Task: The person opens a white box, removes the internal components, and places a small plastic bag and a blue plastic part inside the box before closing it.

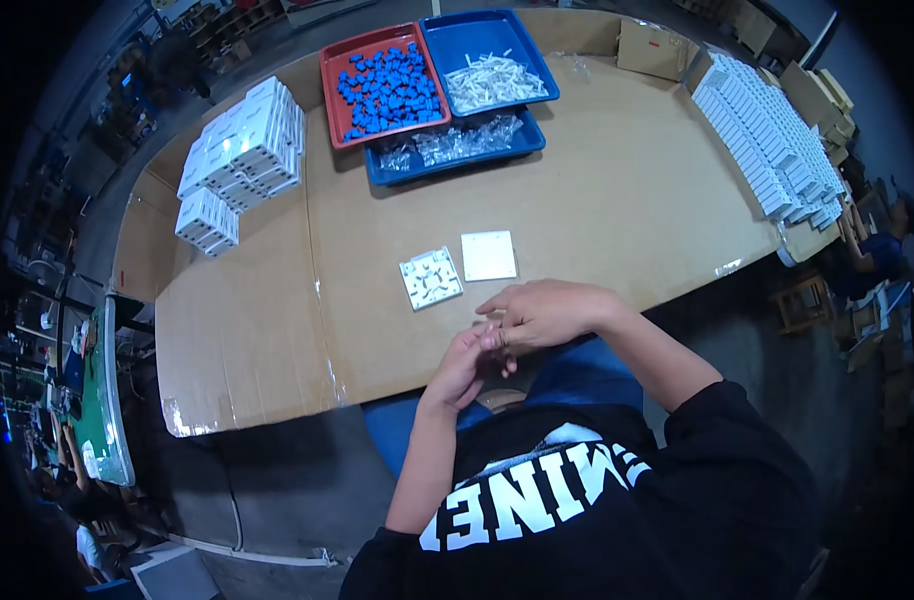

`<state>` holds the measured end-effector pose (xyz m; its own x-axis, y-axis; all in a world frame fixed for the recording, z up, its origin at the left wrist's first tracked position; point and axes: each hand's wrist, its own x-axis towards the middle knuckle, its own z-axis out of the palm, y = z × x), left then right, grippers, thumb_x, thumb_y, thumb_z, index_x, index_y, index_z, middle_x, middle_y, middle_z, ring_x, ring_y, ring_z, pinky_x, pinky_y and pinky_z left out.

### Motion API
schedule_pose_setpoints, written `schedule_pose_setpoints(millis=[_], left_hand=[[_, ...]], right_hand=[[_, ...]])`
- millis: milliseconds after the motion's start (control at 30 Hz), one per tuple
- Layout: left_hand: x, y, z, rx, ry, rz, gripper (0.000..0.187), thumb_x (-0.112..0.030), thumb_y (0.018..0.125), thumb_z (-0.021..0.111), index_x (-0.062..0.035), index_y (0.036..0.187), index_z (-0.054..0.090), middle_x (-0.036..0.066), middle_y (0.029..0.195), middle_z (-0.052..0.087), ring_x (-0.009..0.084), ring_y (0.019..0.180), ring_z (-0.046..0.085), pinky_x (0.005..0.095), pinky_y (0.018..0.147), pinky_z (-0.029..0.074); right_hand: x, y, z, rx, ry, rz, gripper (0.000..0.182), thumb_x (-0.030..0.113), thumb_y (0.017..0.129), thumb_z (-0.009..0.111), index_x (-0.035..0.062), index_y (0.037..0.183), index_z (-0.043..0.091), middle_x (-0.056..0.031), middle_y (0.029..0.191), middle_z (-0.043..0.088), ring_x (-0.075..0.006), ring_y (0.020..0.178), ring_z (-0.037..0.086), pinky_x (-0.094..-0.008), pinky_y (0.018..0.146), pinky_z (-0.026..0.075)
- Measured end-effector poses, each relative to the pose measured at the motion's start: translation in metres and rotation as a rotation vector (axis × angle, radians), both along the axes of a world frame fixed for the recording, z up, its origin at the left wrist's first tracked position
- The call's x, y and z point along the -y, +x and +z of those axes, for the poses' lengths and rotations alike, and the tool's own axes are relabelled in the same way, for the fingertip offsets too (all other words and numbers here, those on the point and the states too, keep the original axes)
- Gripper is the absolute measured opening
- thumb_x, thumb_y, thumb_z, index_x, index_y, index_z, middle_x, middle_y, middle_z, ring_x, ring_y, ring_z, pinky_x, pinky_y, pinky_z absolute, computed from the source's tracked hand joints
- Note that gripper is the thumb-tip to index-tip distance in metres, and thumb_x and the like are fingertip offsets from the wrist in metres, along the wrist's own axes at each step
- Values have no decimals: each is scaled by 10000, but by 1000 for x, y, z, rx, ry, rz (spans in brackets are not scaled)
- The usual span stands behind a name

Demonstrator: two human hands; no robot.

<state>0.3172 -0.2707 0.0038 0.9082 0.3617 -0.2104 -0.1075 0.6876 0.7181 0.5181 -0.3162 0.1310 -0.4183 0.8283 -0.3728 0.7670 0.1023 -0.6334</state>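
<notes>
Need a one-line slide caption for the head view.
Left hand and right hand meet at table edge beside two white plates.

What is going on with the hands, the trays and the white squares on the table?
Left hand: fingers touching the right hand.
Right hand: curled over the left fingertips.
Red tray: holds blue pieces.
Ribbed plate: lying flat.
Smooth plate: lying flat beside it.
White stacks: piled up.
</notes>
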Motion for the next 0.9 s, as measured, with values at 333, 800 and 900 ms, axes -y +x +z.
schedule_pose_setpoints(millis=[333,800,900], left_hand=[[-23,2,-13,90,-255,80,552,-466,1094,456,-20,1415,512,101,1016,673,185,833,643,333,772,542],[-33,2,-32,263,-607,4,544,-488,1117,329,-32,1246,595,88,1005,572,171,752,495,327,694,421],[-32,3,-27,228,-577,21,542,-496,1113,330,-37,1242,589,92,1011,563,177,754,484,325,691,414]], right_hand=[[-109,129,-2,-463,272,-529,235,162,1041,586,-9,1102,736,-104,1115,749,-176,1088,684,-344,967,528],[-307,270,-62,366,910,-967,224,199,918,669,108,1103,757,-131,1093,746,-335,1031,708,-461,890,563],[-312,270,-60,428,830,-955,203,217,902,669,134,1050,782,-130,1118,735,-339,1036,699,-463,892,560]])
